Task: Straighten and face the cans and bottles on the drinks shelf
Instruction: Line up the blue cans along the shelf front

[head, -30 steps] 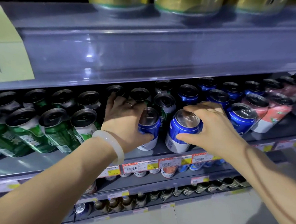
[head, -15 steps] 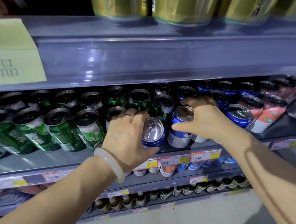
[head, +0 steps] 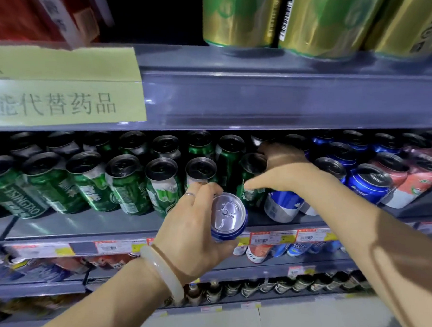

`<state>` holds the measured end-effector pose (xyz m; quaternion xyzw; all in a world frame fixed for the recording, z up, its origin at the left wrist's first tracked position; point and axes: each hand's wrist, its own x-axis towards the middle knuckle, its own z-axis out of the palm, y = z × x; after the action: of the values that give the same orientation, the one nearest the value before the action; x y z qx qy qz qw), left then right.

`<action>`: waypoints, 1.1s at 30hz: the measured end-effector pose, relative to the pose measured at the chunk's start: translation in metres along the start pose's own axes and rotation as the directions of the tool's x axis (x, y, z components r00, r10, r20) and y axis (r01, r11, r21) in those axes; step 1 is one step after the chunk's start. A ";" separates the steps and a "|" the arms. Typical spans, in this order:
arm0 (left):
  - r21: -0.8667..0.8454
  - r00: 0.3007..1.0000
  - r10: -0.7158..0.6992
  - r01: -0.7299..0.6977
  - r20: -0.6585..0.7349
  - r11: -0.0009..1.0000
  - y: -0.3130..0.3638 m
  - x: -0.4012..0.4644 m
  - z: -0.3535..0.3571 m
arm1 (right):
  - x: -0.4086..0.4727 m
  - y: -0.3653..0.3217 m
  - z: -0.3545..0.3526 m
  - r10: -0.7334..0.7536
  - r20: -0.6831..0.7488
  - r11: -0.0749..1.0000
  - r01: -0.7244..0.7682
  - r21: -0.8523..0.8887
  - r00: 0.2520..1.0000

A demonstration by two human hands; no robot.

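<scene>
Grey shop shelf (head: pixel 88 223) of cans, left hand (head: pixel 193 229) gripping blue can (head: pixel 228 216), right hand (head: pixel 283 169) grasping green can (head: pixel 251 184).

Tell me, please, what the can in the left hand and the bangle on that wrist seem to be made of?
Blue can: most likely aluminium, with a bare, shiny silver lid with a pull tab and a glossy printed side. Bangle: pale, smooth, slightly translucent; perhaps jade, glass or resin, the picture cannot settle which. The left hand grips the can.
</scene>
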<state>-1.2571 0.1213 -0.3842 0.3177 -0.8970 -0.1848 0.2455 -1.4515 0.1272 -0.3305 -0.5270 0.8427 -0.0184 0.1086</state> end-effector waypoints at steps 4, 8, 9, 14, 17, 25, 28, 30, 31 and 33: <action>-0.017 0.999 -0.021 0.021 0.034 1.000 0.001 0.001 -0.001 | -0.001 -0.018 0.006 -0.056 0.057 0.998 0.054 0.035 0.997; -0.063 0.999 -0.038 0.040 0.025 0.997 0.002 0.006 0.000 | 0.002 -0.014 0.009 -0.076 0.034 0.987 0.071 0.143 0.997; -0.079 0.999 -0.044 0.045 0.023 0.996 0.003 0.008 0.000 | 0.003 -0.011 0.010 -0.089 0.024 0.983 0.084 0.166 0.996; -0.151 0.996 -0.082 0.085 0.027 0.985 0.005 0.013 0.003 | 0.010 -0.011 0.016 -0.106 -0.019 0.976 0.108 0.190 0.994; -0.192 0.993 -0.107 0.116 0.056 0.974 0.006 0.014 0.002 | 0.006 -0.010 0.018 -0.111 -0.044 0.984 0.116 0.136 0.993; -0.266 0.988 -0.143 0.152 0.052 0.952 0.008 0.014 0.009 | -0.047 -0.012 0.011 -0.114 -0.310 0.766 0.282 0.578 0.944; -0.305 0.985 -0.163 0.171 0.050 0.937 0.013 0.016 0.014 | -0.050 -0.014 0.004 -0.306 -0.012 0.807 0.266 0.528 0.952; -0.344 0.979 -0.195 0.202 0.056 0.917 0.018 0.018 0.016 | -0.053 -0.006 -0.001 -0.380 0.087 0.817 0.290 0.499 0.921; -0.344 0.979 -0.195 0.203 0.056 0.917 0.021 0.019 0.018 | -0.054 -0.001 -0.002 -0.406 0.095 0.810 0.310 0.497 0.909; -0.326 0.983 -0.179 0.183 0.044 0.927 0.025 0.021 0.024 | -0.056 0.009 -0.001 -0.425 0.087 0.797 0.327 0.508 0.901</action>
<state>-1.2963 0.1299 -0.3850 0.3526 -0.8221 -0.3556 0.2709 -1.4359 0.1806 -0.3216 -0.6397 0.6741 -0.1962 0.3129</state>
